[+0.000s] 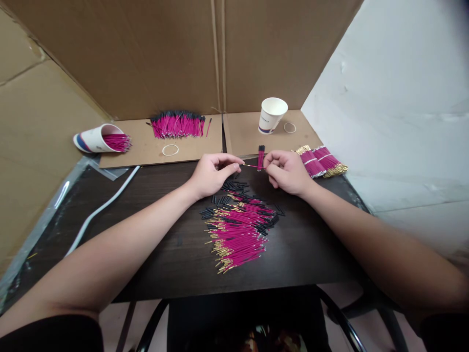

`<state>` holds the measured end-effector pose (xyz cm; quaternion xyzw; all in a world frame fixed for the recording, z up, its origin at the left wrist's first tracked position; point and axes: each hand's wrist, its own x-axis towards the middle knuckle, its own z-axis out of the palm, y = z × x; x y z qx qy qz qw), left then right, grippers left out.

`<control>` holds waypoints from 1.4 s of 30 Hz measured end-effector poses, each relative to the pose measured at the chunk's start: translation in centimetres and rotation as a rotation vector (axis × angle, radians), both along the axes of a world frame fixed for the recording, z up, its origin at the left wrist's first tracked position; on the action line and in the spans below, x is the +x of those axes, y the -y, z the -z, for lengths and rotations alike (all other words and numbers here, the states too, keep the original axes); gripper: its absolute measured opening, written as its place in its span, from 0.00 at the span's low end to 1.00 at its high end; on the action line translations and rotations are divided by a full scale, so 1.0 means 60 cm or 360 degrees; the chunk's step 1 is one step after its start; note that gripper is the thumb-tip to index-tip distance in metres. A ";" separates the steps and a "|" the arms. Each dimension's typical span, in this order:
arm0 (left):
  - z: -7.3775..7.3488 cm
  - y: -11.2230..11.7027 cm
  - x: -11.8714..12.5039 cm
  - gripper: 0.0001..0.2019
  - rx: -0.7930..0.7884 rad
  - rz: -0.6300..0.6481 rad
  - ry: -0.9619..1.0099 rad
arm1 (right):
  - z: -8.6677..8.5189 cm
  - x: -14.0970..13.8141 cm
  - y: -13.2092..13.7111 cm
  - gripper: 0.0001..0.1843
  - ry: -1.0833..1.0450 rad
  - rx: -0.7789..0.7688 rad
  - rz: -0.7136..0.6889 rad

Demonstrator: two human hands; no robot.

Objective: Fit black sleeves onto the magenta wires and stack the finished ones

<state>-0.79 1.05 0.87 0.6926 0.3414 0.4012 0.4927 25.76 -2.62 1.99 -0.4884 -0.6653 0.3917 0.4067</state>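
Between my two hands a short magenta wire point(253, 166) is stretched level, its gold pin end toward the left. My left hand point(216, 175) pinches at the gold end; whether a black sleeve sits in those fingertips is too small to tell. The other end is pinched by my right hand point(287, 171), fingers curled. Just behind the wire lies a small bundle of black-tipped magenta wires point(261, 155). Below my hands spreads a pile of gold-pinned magenta wires point(240, 232), with loose black sleeves point(234, 187) around its upper edge.
Black-capped wires point(178, 124) lie in a row on the cardboard sheet point(139, 155). A tipped paper cup point(91, 140) holds more wires. An upright cup point(271, 116) and rubber bands point(170, 150) are there too. Banded wire bundles point(320, 161) lie at right. Cardboard walls stand behind and left.
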 end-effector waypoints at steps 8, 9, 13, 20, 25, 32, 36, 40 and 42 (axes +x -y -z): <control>0.000 0.005 0.005 0.10 0.0038 -0.0065 -0.0077 | 0.003 -0.001 -0.001 0.02 0.0022 0.0101 0.0046; 0.001 0.006 0.006 0.10 0.0047 -0.0072 -0.0091 | 0.003 -0.001 -0.001 0.02 0.0017 0.0097 0.0048; 0.002 0.009 0.007 0.10 0.0080 -0.0081 -0.0151 | 0.005 -0.001 -0.002 0.02 0.0032 0.0132 0.0049; -0.004 0.013 0.007 0.08 0.0214 -0.0060 -0.0250 | 0.008 -0.004 0.000 0.02 0.0033 0.0206 0.0049; -0.007 0.014 0.007 0.07 0.0234 -0.0055 -0.0282 | 0.009 -0.004 -0.001 0.03 0.0008 0.0191 0.0051; -0.007 0.014 0.007 0.07 0.0246 -0.0032 -0.0321 | 0.012 -0.005 -0.001 0.02 -0.0014 0.0228 0.0071; -0.006 0.014 0.007 0.08 0.0229 -0.0026 -0.0310 | 0.011 -0.007 0.001 0.02 -0.0015 0.0219 0.0069; -0.009 0.015 0.007 0.08 0.0216 -0.0036 -0.0312 | 0.009 -0.008 0.002 0.03 -0.0010 0.0212 0.0075; -0.010 0.015 0.007 0.08 0.0206 -0.0042 -0.0324 | 0.009 -0.008 0.001 0.03 -0.0005 0.0209 0.0082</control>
